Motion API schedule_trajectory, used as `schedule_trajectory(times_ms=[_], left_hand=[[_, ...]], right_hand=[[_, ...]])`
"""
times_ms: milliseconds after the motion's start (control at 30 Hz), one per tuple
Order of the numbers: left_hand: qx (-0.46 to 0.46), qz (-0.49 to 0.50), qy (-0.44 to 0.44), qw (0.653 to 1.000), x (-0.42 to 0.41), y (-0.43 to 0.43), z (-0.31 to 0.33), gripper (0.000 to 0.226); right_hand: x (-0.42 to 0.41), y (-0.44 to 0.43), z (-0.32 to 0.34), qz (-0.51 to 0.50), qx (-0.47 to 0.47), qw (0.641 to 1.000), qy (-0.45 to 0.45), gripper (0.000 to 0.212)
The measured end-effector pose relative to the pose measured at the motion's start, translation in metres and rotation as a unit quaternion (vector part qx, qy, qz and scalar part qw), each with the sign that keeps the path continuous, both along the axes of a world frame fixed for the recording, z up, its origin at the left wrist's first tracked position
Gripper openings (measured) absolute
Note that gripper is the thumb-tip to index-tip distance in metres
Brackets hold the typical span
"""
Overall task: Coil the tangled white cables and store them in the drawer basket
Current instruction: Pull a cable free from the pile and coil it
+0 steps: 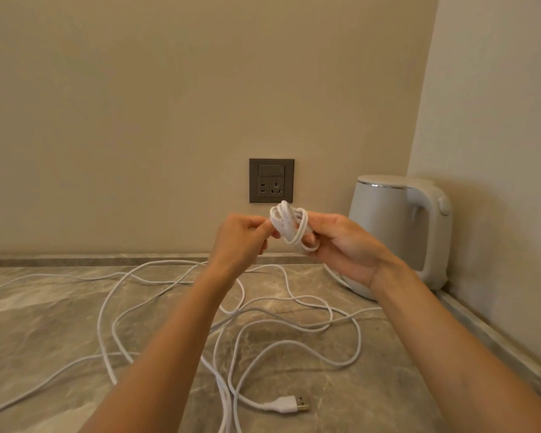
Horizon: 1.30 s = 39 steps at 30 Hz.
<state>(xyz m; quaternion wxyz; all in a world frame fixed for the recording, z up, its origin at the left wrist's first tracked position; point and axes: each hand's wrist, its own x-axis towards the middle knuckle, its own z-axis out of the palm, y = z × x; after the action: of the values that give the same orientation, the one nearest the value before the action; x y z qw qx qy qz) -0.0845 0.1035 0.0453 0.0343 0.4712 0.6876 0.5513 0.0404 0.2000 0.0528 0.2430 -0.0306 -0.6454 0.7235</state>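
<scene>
Both left hand (241, 242) and right hand (341, 245) grip coil (289, 228).

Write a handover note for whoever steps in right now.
Left hand: pinches the small coil at its left side.
Right hand: grips the same coil, held above the countertop.
Loose white cables sprawl tangled on the countertop, USB plug nearest the camera.
Done: a few loops wound.
Left: coil the rest and store everything. The drawer basket is not in view.
</scene>
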Motion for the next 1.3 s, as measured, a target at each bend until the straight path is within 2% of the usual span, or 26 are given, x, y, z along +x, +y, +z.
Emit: schedule_trajectory(times_ms=[133,233,333,567,633,733,800,1033,1200,1300], left_hand=[[0.051,0.058,0.215,0.974,0.008,0.006,-0.009,0.031],[0.079,0.061,0.318,0.943,0.007,0.011,-0.018,0.024],[0.088,0.036,0.339,0.936,0.002,0.012,-0.023,0.015],[0.063,-0.030,0.359,0.931,0.008,-0.001,-0.019,0.010],[0.083,-0.017,0.430,0.899,0.007,-0.009,-0.016,0.018],[0.074,0.007,0.578,0.813,0.003,-0.019,-0.015,0.015],[0.050,0.003,0.604,0.795,0.001,-0.026,-0.015,0.020],[0.028,-0.020,0.583,0.812,-0.011,-0.045,-0.035,0.009],[0.003,-0.026,0.449,0.893,-0.002,-0.049,-0.048,0.026],[-0.019,-0.025,0.369,0.929,-0.003,-0.049,-0.058,0.017]], right_hand=[[-0.005,0.005,-0.001,-0.066,-0.176,0.982,-0.007,0.025],[-0.008,0.005,-0.003,-0.081,-0.275,0.958,-0.016,0.023],[-0.011,0.004,-0.006,-0.091,-0.316,0.944,-0.036,0.024],[-0.005,0.007,-0.010,-0.063,-0.375,0.923,-0.058,0.026],[-0.008,0.004,-0.013,-0.045,-0.379,0.921,-0.081,0.026],[-0.013,-0.003,-0.019,-0.030,-0.368,0.921,-0.122,0.027],[-0.017,-0.008,-0.022,-0.025,-0.362,0.921,-0.139,0.029],[-0.026,-0.025,-0.035,-0.027,-0.310,0.933,-0.183,0.024],[-0.024,-0.026,-0.047,-0.054,-0.280,0.941,-0.183,0.025],[-0.027,-0.027,-0.061,-0.063,-0.294,0.938,-0.175,0.024]])
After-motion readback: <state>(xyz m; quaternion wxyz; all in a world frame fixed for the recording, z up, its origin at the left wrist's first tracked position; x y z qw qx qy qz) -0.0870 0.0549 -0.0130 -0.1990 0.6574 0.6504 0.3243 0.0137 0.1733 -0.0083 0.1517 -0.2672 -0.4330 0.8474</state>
